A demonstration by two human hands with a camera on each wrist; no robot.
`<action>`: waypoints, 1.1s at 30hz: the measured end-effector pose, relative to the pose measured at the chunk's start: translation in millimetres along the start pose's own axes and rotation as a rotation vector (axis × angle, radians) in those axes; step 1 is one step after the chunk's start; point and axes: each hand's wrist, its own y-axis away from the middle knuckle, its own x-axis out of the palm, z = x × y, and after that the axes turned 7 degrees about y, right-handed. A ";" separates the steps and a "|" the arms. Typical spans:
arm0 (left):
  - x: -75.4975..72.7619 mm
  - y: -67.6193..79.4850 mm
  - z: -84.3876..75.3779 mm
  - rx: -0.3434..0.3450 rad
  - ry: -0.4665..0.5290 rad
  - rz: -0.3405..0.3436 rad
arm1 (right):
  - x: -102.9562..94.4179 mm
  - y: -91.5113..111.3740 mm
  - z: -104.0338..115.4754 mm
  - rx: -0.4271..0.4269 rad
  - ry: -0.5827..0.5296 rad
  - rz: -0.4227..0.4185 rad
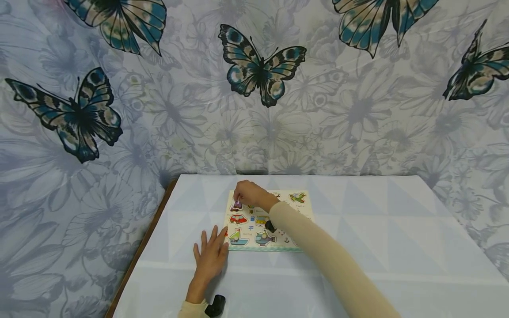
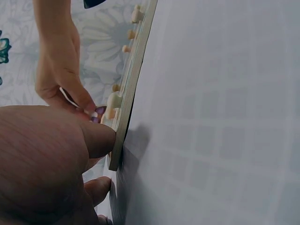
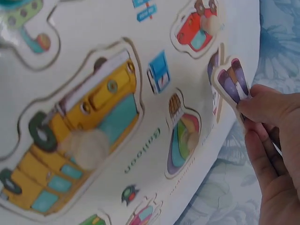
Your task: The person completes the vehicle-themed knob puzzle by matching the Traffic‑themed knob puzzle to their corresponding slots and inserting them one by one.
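A wooden peg puzzle board (image 1: pixel 270 248) lies on the table, with vehicle pieces such as a red car (image 1: pixel 238 219), a sailboat (image 1: pixel 238 238) and a yellow bus (image 3: pixel 89 122) in it. Over its far left corner, my right hand (image 1: pixel 252 194) pinches a purple-and-white rocket-shaped puzzle piece (image 3: pixel 229 84) between thumb and fingers. The piece is tilted and overlaps a purple picture (image 3: pixel 214 63) on the board in the right wrist view. My left hand (image 1: pixel 210 260) rests palm down with fingers spread, fingertips at the board's left edge; its thumb is close against that edge in the left wrist view.
The white patterned table (image 1: pixel 381 247) has a brown side edge (image 1: pixel 139 251) on the left. Behind it hangs a butterfly-printed cloth (image 1: pixel 270 132). Round pegs (image 2: pixel 114 100) stick up from the pieces. Each wrist wears a black camera (image 1: pixel 216 305).
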 end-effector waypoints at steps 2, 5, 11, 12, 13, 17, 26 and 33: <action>-0.3 0.6 -0.5 0.002 -0.004 -0.004 | 2.8 -2.2 4.0 0.004 0.022 0.004; -0.4 0.6 -1.4 0.004 -0.012 -0.004 | 6.4 -3.8 8.3 0.022 0.054 0.015; -1.3 1.1 -2.6 0.012 -0.016 -0.006 | 10.3 -3.6 15.4 0.028 0.049 0.034; -1.4 1.5 -2.6 0.013 -0.017 -0.006 | 10.9 -3.5 16.3 0.028 0.053 0.035; -1.3 1.9 -2.6 0.015 -0.019 -0.007 | 11.3 -3.5 17.0 0.027 0.062 0.033; -1.1 3.1 -2.6 0.012 -0.025 -0.005 | 13.2 -3.6 18.5 0.038 0.103 0.022; -1.0 3.0 -2.7 0.006 -0.025 -0.003 | 17.4 -5.0 18.1 0.041 0.112 0.008; -1.4 3.4 -1.7 0.000 -0.033 -0.009 | 21.3 -4.7 19.0 0.056 0.131 0.062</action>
